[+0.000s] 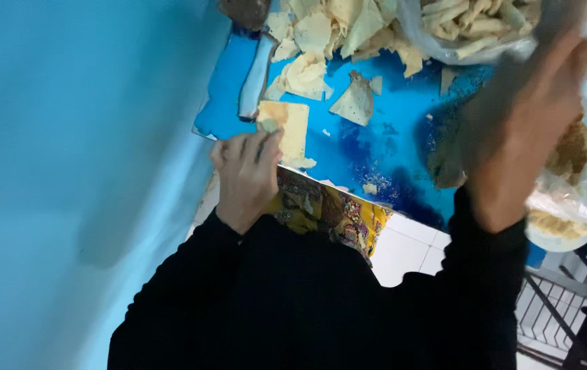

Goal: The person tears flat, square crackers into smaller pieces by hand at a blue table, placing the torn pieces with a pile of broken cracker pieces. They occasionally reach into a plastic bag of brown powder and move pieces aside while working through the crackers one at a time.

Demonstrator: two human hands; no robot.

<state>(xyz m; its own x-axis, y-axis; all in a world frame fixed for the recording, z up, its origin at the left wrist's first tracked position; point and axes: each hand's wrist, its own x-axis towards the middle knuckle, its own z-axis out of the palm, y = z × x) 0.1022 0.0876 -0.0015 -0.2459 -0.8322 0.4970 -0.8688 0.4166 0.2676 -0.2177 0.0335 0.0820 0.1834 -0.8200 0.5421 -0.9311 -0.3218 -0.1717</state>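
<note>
Wrapper sheet (288, 129) on table (382, 147) near its left edge — wrapper pile (334, 31) behind, bag (584, 171) right.

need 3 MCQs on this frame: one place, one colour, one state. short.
1. Where does the square pale yellow sheet lie?
A. on the blue board, at the left hand's fingertips
B. inside the clear bag
C. on the white floor tiles

2. What colour is the board?
A. red
B. blue
C. green

3. How does the right hand look?
A. sharp, resting flat on the floor
B. motion-blurred, raised over the board's right side
C. out of view

Answers:
1 A: the left hand has its fingertips on the sheet's near edge.
2 B: bare patches between the scraps are bright blue.
3 B: it is smeared, in front of the clear bag.
</note>
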